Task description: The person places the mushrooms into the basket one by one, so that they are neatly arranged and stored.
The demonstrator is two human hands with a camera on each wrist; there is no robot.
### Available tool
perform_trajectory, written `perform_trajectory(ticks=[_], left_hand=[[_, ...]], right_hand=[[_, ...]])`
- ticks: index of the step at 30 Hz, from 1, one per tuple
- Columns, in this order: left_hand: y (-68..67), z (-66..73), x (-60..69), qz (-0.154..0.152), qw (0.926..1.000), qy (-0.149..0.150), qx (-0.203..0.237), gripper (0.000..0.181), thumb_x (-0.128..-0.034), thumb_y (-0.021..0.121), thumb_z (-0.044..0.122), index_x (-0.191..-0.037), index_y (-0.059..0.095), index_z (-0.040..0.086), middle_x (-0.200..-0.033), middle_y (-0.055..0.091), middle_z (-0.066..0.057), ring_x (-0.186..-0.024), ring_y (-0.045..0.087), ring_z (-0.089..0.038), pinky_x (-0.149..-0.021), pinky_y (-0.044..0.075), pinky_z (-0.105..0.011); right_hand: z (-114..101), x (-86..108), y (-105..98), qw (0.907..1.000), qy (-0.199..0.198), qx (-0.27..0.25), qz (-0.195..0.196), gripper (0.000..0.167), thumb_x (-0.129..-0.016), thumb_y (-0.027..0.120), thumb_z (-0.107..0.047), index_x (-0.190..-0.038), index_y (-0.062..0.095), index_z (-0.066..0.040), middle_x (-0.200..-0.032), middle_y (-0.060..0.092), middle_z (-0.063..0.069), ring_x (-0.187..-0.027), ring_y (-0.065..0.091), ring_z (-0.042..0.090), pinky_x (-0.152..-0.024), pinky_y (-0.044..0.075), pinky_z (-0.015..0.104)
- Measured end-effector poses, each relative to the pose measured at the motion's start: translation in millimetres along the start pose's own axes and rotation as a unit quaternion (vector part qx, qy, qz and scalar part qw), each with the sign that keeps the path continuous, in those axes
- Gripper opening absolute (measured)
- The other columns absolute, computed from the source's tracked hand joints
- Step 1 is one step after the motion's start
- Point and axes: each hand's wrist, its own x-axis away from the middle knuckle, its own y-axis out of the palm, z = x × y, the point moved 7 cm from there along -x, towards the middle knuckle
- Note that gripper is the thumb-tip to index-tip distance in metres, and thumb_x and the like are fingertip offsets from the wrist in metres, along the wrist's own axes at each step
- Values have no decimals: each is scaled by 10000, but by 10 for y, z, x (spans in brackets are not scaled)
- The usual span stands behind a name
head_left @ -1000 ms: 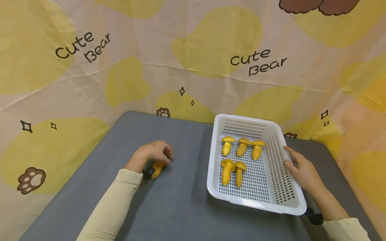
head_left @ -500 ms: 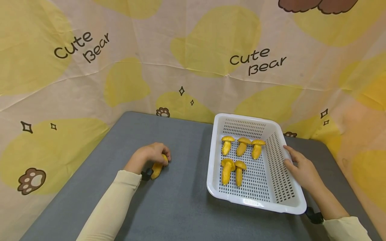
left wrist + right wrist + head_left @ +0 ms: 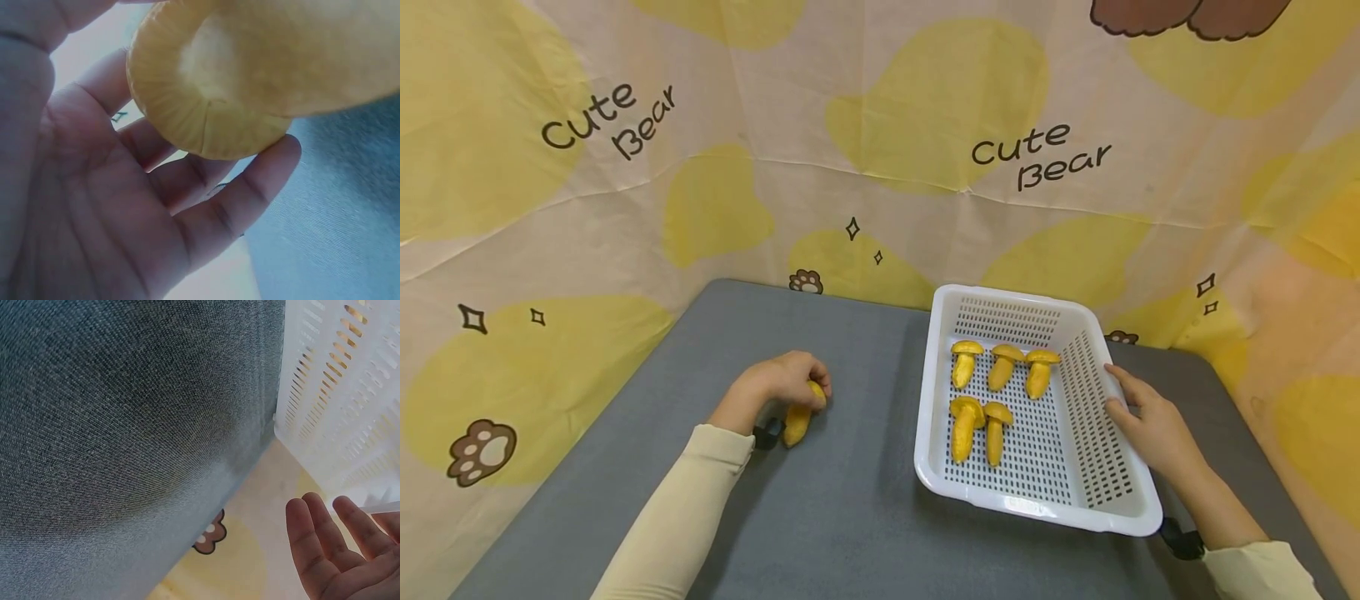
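Note:
In the head view my left hand (image 3: 782,379) pinches a yellow mushroom (image 3: 797,423) low over the left part of the grey table (image 3: 857,508). Curled fingers lie around the rim of the mushroom's cap (image 3: 169,119) in the left wrist view, its thick stem toward the camera. Part of the cap is hidden by the hand in the head view. My right hand (image 3: 1161,429) rests at the right rim of a white perforated basket (image 3: 1037,504). Its fingers (image 3: 306,534) look fairly straight in the right wrist view, outside the basket wall (image 3: 350,406).
Several yellow mushrooms lie in two rows inside the basket, among them a front left mushroom (image 3: 962,433) and a back right mushroom (image 3: 1039,375). A printed cloth (image 3: 865,125) hangs behind the table and along its sides.
The mushroom in my left hand has shifted slightly to the right, and more of its cap shows between the fingers. The right hand and the basket stay where they were.

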Motion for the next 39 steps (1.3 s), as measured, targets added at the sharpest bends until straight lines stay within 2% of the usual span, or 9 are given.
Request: perform_trajectory(ticks=[9,15,22,29,35,39], left_hand=[[-30,170,-13,41,9994,351,71,91,-815,691,110,-856,691,191,-855,648,37,-742,557,-132,-673,480,-272],[-95,300,-13,237,9970,727,122,93,-811,679,102,-867,695,175,-859,656,35,-722,547,-129,-648,474,-271],[-228,450,1,724,9910,1116,146,108,-841,685,130,-947,707,136,-961,650,3,-837,556,-152,-707,488,-285],[-352,627,-21,1352,9785,1556,-67,130,-834,678,156,-957,719,173,-969,642,6,-858,541,-142,-737,467,-278],[-445,766,-48,1649,9726,1640,-43,147,-850,683,158,-987,731,174,-958,641,11,-846,534,-144,-718,467,-280],[-504,867,-69,1827,9694,1641,71,164,-872,691,181,-1029,734,172,-1008,645,11,-908,556,-148,-780,489,-306]], right_hand=[[15,3,18,10000,19,67,-8,581,-1010,404,-254,-1524,231,-46,-1242,473,406,-623,673,203,-470,541,315],[-5,16,7,9999,56,88,39,579,-1005,391,-247,-1524,231,-45,-1244,475,390,-640,674,217,-475,540,324],[-29,18,-10,9999,13,106,81,575,-1002,388,-240,-1521,239,-40,-1244,475,387,-646,674,225,-479,540,327],[-29,9,-10,9999,-24,105,103,574,-999,390,-231,-1520,242,-40,-1248,475,389,-640,673,223,-475,538,322],[-36,8,-17,9999,-61,71,127,575,-1000,392,-234,-1522,241,-44,-1230,488,380,-636,671,220,-473,535,318],[-36,11,-17,9999,-58,66,105,576,-1003,396,-236,-1522,237,-41,-1230,486,386,-632,672,219,-472,536,319]])
